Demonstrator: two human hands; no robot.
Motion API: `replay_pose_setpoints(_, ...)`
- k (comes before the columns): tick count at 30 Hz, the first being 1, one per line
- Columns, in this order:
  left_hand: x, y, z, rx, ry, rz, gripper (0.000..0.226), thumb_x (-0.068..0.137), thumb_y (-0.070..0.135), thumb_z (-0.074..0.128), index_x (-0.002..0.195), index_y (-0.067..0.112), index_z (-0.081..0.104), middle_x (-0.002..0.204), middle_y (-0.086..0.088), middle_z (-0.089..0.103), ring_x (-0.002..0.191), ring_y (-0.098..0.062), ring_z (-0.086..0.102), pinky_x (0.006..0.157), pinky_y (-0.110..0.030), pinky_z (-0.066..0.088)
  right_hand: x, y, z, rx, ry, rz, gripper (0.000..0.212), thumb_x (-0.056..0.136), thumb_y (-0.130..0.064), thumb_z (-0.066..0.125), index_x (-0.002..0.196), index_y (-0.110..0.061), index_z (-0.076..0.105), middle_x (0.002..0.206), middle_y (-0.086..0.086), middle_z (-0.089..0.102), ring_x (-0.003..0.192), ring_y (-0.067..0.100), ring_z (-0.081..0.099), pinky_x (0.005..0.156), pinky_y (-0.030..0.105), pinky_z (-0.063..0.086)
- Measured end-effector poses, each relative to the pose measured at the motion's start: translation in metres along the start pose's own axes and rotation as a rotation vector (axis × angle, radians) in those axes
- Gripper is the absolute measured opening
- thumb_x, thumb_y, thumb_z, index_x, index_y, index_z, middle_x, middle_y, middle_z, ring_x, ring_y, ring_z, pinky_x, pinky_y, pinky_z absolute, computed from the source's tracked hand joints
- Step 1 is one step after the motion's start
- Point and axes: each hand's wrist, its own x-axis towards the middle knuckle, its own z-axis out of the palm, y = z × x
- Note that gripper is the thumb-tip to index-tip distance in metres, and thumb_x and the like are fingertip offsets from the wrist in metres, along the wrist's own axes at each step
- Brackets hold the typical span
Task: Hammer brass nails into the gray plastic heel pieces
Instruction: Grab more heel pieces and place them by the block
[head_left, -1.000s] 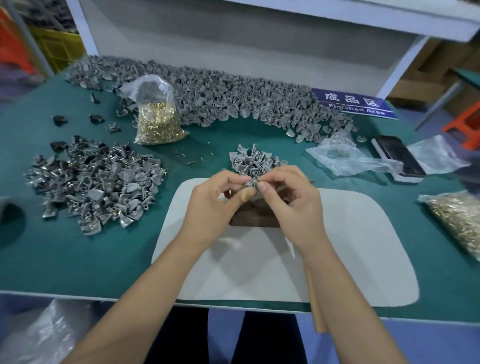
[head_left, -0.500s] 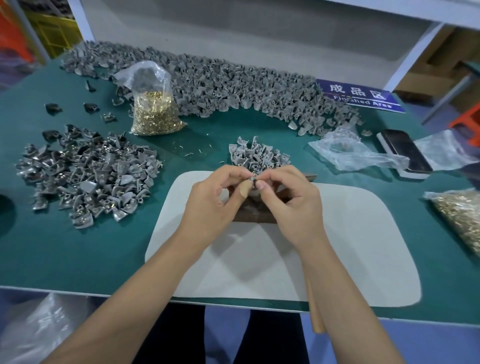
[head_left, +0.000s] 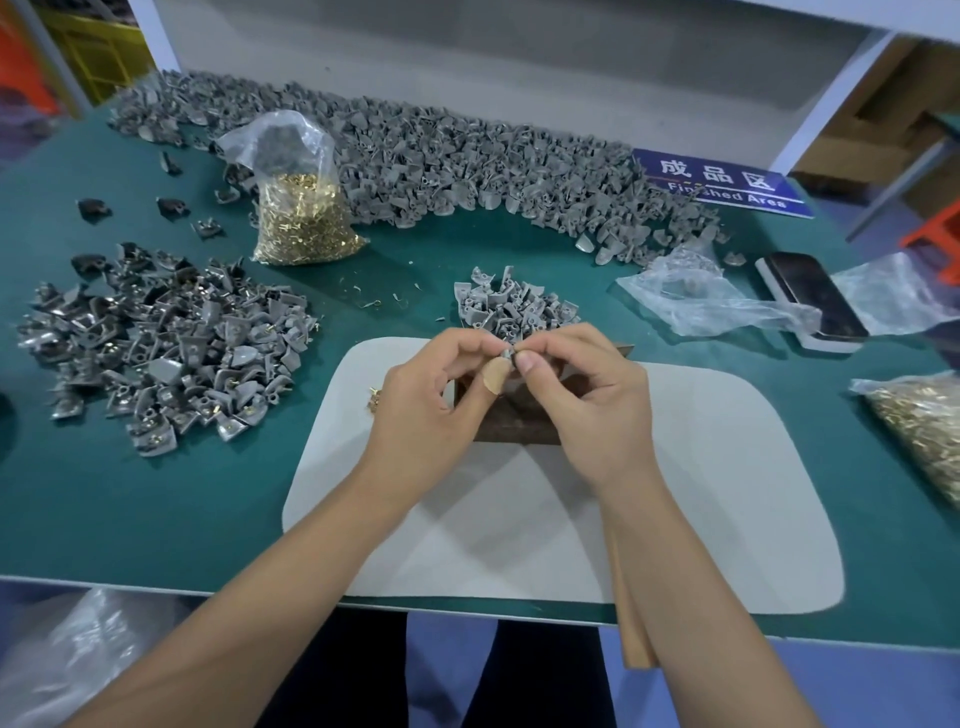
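Observation:
Both hands meet above a dark brown block (head_left: 511, 423) on the white mat (head_left: 701, 467). My left hand (head_left: 431, 400) pinches a small gray heel piece (head_left: 506, 354) between thumb and fingers; its thumb wears a plaster. My right hand (head_left: 587, 400) pinches at the same piece from the right; whether it holds a nail is too small to tell. A few loose brass nails (head_left: 375, 400) lie on the mat by my left hand. A small heap of gray heel pieces (head_left: 511, 306) sits just behind the hands. A wooden hammer handle (head_left: 631, 623) shows under my right forearm.
A pile of nailed heel pieces (head_left: 166, 353) lies left. A long bank of gray pieces (head_left: 467, 166) runs along the back, with an open bag of brass nails (head_left: 301, 218) before it. Right: crumpled plastic (head_left: 696, 296), a phone (head_left: 815, 301), another nail bag (head_left: 919, 431), a blue sign (head_left: 722, 182).
The hands stay pinched together on the heel piece over the block. The view has shifted slightly; nothing on the table has moved.

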Motion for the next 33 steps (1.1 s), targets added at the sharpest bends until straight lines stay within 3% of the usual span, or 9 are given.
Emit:
replay_pose_setpoints(6, -0.002, -0.003, -0.002, 0.023, 0.032, 0.012, 0.013, 0.097, 0.013, 0.069, 0.103, 0.024, 0.066, 0.100, 0.015, 0.076, 0.095, -0.004, 0.073, 0.081, -0.012, 0.050, 0.001, 0.000, 0.000, -0.007, -0.024, -0.018, 0.017, 0.089, -0.003, 0.074, 0.091, -0.020, 0.078, 0.092, 0.001, 0.069, 0.077, 0.006, 0.061, 0.072, 0.018, 0.046)
replay_pose_setpoints(11, -0.002, -0.005, -0.004, 0.128, 0.039, 0.056, 0.013, 0.095, 0.017, 0.070, 0.104, 0.026, 0.067, 0.101, 0.025, 0.074, 0.096, 0.000, 0.071, 0.082, -0.017, 0.053, 0.001, 0.001, 0.001, -0.087, -0.054, -0.023, 0.013, 0.088, -0.002, 0.076, 0.090, -0.014, 0.081, 0.089, -0.002, 0.070, 0.080, 0.011, 0.061, 0.070, 0.020, 0.044)
replay_pose_setpoints(17, -0.003, -0.007, -0.005, 0.126, 0.059, 0.042, 0.009, 0.096, 0.023, 0.069, 0.105, 0.024, 0.067, 0.100, 0.024, 0.074, 0.096, -0.001, 0.071, 0.079, -0.018, 0.053, 0.006, -0.002, 0.000, -0.029, -0.055, -0.005, 0.020, 0.088, -0.004, 0.076, 0.089, -0.024, 0.079, 0.088, -0.008, 0.072, 0.083, 0.009, 0.064, 0.077, 0.017, 0.046)
replay_pose_setpoints(24, -0.001, -0.011, -0.007, 0.220, 0.055, 0.112, 0.012, 0.097, 0.014, 0.068, 0.107, 0.021, 0.067, 0.103, 0.022, 0.073, 0.094, 0.002, 0.070, 0.080, -0.011, 0.050, 0.016, -0.006, -0.005, -0.116, -0.143, -0.050, 0.014, 0.086, -0.002, 0.076, 0.086, -0.015, 0.082, 0.084, -0.008, 0.072, 0.084, 0.018, 0.066, 0.075, 0.031, 0.052)
replay_pose_setpoints(28, -0.001, -0.016, -0.009, 0.286, 0.056, 0.164, 0.013, 0.096, 0.024, 0.066, 0.107, 0.032, 0.067, 0.105, 0.016, 0.074, 0.097, 0.000, 0.071, 0.086, -0.031, 0.058, 0.011, -0.005, -0.004, -0.213, -0.126, -0.104, 0.012, 0.085, -0.002, 0.077, 0.088, -0.013, 0.082, 0.085, -0.009, 0.071, 0.084, 0.015, 0.066, 0.077, 0.027, 0.051)
replay_pose_setpoints(33, -0.001, -0.013, -0.007, 0.231, 0.071, 0.149, 0.014, 0.097, 0.021, 0.068, 0.107, 0.031, 0.066, 0.107, 0.019, 0.073, 0.095, 0.001, 0.071, 0.084, -0.018, 0.055, 0.014, -0.002, -0.004, -0.147, -0.123, -0.059, 0.012, 0.087, -0.003, 0.077, 0.090, -0.013, 0.082, 0.084, -0.010, 0.071, 0.081, 0.011, 0.065, 0.076, 0.019, 0.047)
